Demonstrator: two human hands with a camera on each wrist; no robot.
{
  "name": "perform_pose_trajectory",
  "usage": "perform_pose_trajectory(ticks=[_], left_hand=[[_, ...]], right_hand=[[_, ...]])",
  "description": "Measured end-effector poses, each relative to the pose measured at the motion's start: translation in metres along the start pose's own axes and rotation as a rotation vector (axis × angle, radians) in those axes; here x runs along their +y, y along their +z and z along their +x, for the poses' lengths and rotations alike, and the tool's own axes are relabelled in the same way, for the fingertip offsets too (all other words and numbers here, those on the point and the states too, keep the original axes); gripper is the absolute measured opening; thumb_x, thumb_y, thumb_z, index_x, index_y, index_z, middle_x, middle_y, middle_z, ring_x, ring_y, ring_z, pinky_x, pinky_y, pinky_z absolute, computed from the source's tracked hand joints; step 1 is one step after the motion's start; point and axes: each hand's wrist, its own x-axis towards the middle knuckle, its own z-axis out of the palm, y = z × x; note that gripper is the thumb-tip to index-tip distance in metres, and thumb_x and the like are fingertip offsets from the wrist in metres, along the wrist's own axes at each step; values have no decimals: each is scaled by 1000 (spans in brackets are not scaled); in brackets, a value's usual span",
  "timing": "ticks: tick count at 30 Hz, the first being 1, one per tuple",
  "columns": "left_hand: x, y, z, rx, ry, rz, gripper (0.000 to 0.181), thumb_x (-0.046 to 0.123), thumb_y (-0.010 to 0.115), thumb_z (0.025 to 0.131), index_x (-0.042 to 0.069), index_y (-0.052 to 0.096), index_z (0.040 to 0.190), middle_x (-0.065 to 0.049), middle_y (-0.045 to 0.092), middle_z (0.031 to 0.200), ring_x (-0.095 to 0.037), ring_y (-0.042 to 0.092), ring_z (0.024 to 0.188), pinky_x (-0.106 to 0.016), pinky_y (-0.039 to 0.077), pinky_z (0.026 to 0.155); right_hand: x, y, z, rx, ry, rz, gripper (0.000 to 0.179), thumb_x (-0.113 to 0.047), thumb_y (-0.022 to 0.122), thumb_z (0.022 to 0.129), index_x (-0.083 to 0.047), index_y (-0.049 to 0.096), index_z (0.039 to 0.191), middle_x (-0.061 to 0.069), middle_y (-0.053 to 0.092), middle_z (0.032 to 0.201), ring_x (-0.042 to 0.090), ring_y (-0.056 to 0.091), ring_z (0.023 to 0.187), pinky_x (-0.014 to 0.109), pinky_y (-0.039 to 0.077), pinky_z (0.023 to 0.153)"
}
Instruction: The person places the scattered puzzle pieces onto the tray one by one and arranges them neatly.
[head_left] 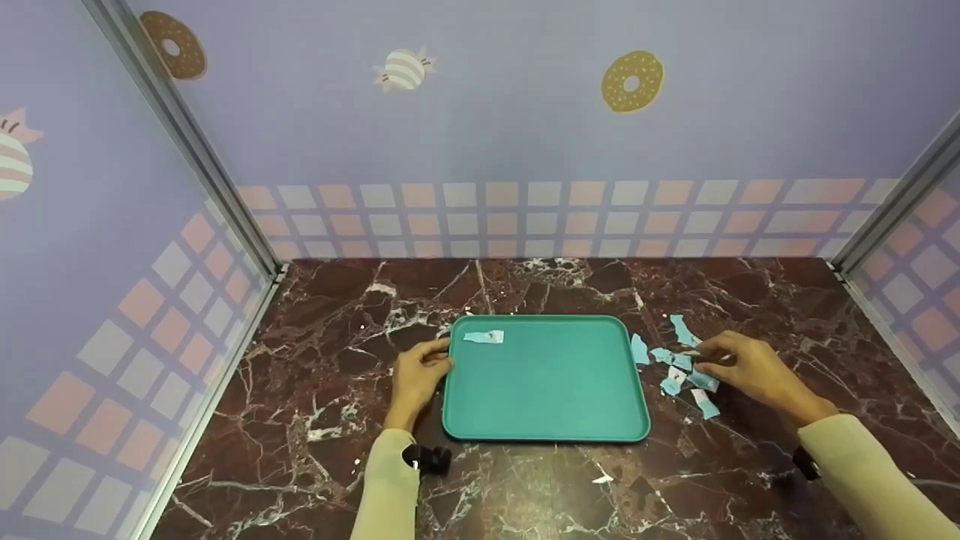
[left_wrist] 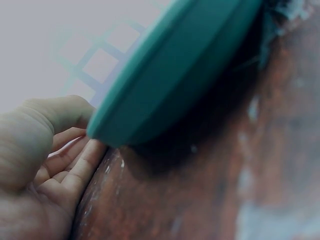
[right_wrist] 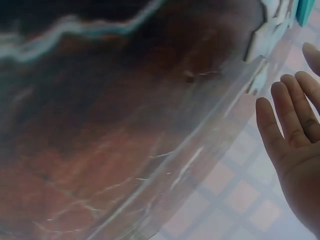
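A green rectangular tray (head_left: 547,386) lies flat on the dark marbled table. At its left rim, my left hand (head_left: 417,375) holds the edge; the left wrist view shows the thumb against the rim and the fingers low beside it. One torn light-blue and white scrap (head_left: 484,337) rests in the tray's upper left corner. Several similar scraps (head_left: 705,405) lie loosely grouped to the right of the tray, one (head_left: 639,349) touching or very near its rim. Over the right side of this group hovers my right hand (head_left: 757,371), fingers extended and apparently holding nothing.
Behind the table (head_left: 330,300) stands a lilac wall (head_left: 510,112) with printed sweets and checks. Side panels with metal frames border it left and right. Small white crumbs dot the tabletop, and a small white fleck (head_left: 602,478) lies in front of the tray.
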Motion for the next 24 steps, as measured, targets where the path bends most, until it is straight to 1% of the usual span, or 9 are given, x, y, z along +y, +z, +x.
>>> perform_pose_trajectory(ticks=[3, 7, 10, 13, 18, 24], left_hand=[[1, 0, 0, -5, 4, -4, 33, -2, 78, 90, -3, 78, 123, -17, 76, 110, -29, 75, 98, -35, 62, 84], [1, 0, 0, -6, 12, -7, 33, -2, 78, 90, -3, 77, 123, -18, 75, 110, -30, 75, 97, -35, 63, 84], [0, 0, 0, -6, 15, -10, 33, -3, 78, 90, -4, 77, 123, -18, 76, 109, -30, 76, 97, -34, 63, 83], [-1, -1, 0, -8, 21, 2, 34, -3, 78, 90, -5, 77, 123, -18, 75, 110, -30, 75, 97, -33, 62, 83], [-1, -1, 0, -12, 24, 13, 34, -4, 78, 90, -5, 77, 124, -17, 74, 113, -29, 75, 97, -32, 62, 82], [0, -1, 0, -9, 33, 10, 34, -4, 78, 89, -5, 77, 123, -19, 75, 112, -32, 75, 97, -34, 62, 83]], right_hand=[[3, 0, -4, -35, 45, 2, 26, -15, 87, 89, -2, 77, 110, 6, 74, 99, 20, 71, 84, 29, 59, 74], [6, 2, -8, -58, 78, 2, 30, -16, 87, 89, 0, 77, 112, 7, 74, 101, 21, 71, 86, 31, 59, 76], [7, 2, -8, -60, 80, -10, 31, -17, 89, 88, 0, 77, 110, 8, 74, 102, 25, 72, 88, 36, 60, 79], [7, 1, -9, -72, 85, -34, 31, -20, 89, 87, 0, 77, 108, 6, 72, 100, 24, 70, 87, 39, 59, 79], [10, 2, -10, -80, 81, -62, 31, -21, 90, 86, -1, 77, 106, 1, 69, 97, 17, 65, 84, 33, 56, 75], [11, 4, -11, -66, 61, -62, 29, -19, 91, 85, -2, 77, 104, 0, 66, 94, 15, 62, 82, 31, 55, 72]])
